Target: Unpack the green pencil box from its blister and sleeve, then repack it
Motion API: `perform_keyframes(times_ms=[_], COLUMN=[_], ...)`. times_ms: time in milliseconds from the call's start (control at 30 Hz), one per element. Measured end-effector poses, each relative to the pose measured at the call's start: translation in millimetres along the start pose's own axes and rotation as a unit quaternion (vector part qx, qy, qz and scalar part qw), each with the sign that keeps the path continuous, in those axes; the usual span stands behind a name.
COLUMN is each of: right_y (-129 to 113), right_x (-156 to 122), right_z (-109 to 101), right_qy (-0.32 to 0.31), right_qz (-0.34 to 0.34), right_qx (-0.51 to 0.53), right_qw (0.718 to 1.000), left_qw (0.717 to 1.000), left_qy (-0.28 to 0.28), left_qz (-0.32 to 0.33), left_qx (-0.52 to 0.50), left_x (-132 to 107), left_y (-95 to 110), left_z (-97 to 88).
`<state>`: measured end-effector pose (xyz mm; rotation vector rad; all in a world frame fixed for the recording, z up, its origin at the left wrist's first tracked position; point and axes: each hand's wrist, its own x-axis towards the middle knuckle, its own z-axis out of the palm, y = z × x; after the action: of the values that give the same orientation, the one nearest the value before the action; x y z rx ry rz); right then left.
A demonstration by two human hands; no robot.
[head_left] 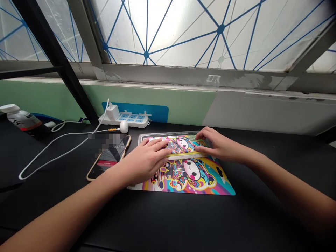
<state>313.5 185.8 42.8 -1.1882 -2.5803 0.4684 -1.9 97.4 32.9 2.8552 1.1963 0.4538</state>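
A colourful cartoon-printed sheet (193,175) lies flat on the black table. On its far half rests a narrower piece with the same cartoon print (183,144), with a pale, thick near edge. My left hand (153,157) lies palm down across the left part of both, fingers stretched out. At the narrower piece's right end, my right hand (214,143) touches the top with thumb and bent fingers apart; I see no firm grasp. A clear plastic tray or cover (162,134) shows at the back, partly hidden beneath the printed piece.
A phone (110,157) lies just left of my left hand. Behind it are a white power strip (133,119) with a plugged-in charger (112,112), a white cable (55,141) and a small white round object (124,126). A white-capped bottle (23,120) stands far left, near a black frame post (63,70).
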Motion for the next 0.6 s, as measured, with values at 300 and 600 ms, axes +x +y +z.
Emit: perform_keyframes(times_ms=[300, 600], right_y=[-15, -10], right_x=[-3, 4], right_z=[-12, -8], right_qy=[-0.065, -0.054], right_qz=[0.077, 0.111], right_qx=[-0.033, -0.011], right_qw=[0.994, 0.992], left_qw=[0.999, 0.995], left_qy=[0.012, 0.042], left_qz=[-0.043, -0.09], left_qx=[0.006, 0.018], left_x=[3, 4], left_y=[3, -13], left_z=[1.5, 7.5])
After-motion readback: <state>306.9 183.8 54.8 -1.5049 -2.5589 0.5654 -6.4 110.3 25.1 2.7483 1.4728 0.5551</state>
